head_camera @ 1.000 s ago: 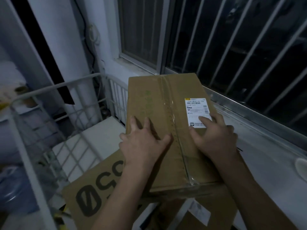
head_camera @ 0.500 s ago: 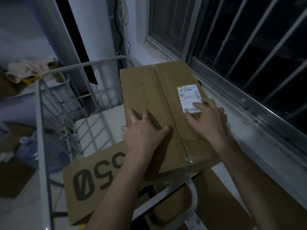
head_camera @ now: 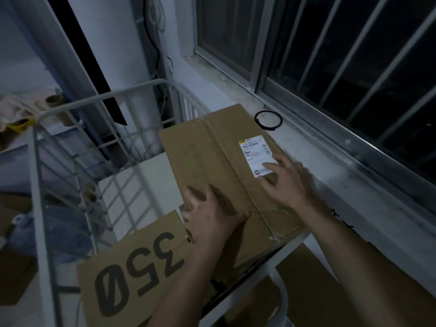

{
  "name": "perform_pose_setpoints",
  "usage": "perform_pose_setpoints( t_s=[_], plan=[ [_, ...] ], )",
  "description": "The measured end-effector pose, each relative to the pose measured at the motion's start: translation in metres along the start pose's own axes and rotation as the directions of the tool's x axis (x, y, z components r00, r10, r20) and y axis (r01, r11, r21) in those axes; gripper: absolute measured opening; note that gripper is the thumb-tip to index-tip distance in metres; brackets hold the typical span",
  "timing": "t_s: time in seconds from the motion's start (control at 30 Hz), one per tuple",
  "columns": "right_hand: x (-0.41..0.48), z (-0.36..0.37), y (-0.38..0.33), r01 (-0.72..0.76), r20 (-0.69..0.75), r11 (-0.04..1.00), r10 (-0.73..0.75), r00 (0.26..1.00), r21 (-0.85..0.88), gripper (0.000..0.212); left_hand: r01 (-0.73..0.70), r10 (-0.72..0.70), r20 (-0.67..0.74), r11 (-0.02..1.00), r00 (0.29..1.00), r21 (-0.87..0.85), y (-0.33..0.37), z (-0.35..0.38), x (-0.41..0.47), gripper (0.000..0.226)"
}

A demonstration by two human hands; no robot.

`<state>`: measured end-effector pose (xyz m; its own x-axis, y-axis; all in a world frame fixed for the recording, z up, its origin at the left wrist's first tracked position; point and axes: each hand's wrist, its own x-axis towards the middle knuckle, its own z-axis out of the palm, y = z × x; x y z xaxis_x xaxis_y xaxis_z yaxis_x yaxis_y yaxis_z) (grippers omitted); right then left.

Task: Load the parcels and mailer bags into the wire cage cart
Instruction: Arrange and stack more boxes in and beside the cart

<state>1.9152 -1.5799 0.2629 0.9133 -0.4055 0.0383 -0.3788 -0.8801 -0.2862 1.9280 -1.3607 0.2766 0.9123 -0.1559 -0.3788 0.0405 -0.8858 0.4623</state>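
Both hands, left hand (head_camera: 212, 218) & right hand (head_camera: 286, 182), were laid open, flat on taped parcel (head_camera: 219, 166) atop wire cage cart (head_camera: 99, 95). Rigid carton, prob. moderately heavy; edges judged best hold.

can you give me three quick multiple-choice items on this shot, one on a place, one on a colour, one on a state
1. Where does the black ring lie?
A. on the window ledge
B. inside the cart
C. on the box

2. What colour is the shipping label?
A. yellow all over
B. mainly white
C. red

3. How do the hands meet the taped box?
A. both flat on top
B. gripping its sides
C. not touching

Answers: 1 A, it sits on the ledge beyond the box. 2 B, white with dark print. 3 A, left hand and right hand lie spread on the top.
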Motion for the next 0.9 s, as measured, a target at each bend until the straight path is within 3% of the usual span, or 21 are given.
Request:
perform_pose_setpoints(
  t_s=[0.2, 0.33, 0.47, 0.67, 0.9],
  plan=[
    [0.027, 0.017, 0.004, 0.054, 0.04, 0.997, -0.051, 0.998, -0.06, 0.051, 0.087, -0.084, 0.031, 0.989, 0.996, -0.117, -0.005, 0.031, 0.012, 0.13],
    [0.029, 0.038, 0.006, 0.085, 0.074, 0.995, -0.081, 0.994, -0.046, 0.058, 0.154, -0.146, 0.066, 0.976, 0.987, -0.151, -0.017, 0.047, 0.011, 0.128],
    [0.021, 0.065, 0.021, 0.054, 0.147, 0.998, -0.05, 0.988, -0.026, 0.068, 0.161, -0.152, 0.098, 0.982, 0.984, -0.099, -0.023, 0.064, 0.019, 0.128],
    [0.012, 0.102, 0.04, 0.092, 0.194, 0.98, -0.057, 0.979, -0.175, 0.072, 0.154, -0.148, 0.099, 0.986, 0.984, -0.058, -0.037, 0.117, 0.042, 0.129],
    [0.012, 0.143, 0.06, 0.104, 0.471, 0.983, -0.02, 0.882, -0.153, 0.1, 0.171, -0.17, 0.117, 0.985, 0.978, 0.0, -0.055, 0.148, 0.067, 0.133]
  ],
)
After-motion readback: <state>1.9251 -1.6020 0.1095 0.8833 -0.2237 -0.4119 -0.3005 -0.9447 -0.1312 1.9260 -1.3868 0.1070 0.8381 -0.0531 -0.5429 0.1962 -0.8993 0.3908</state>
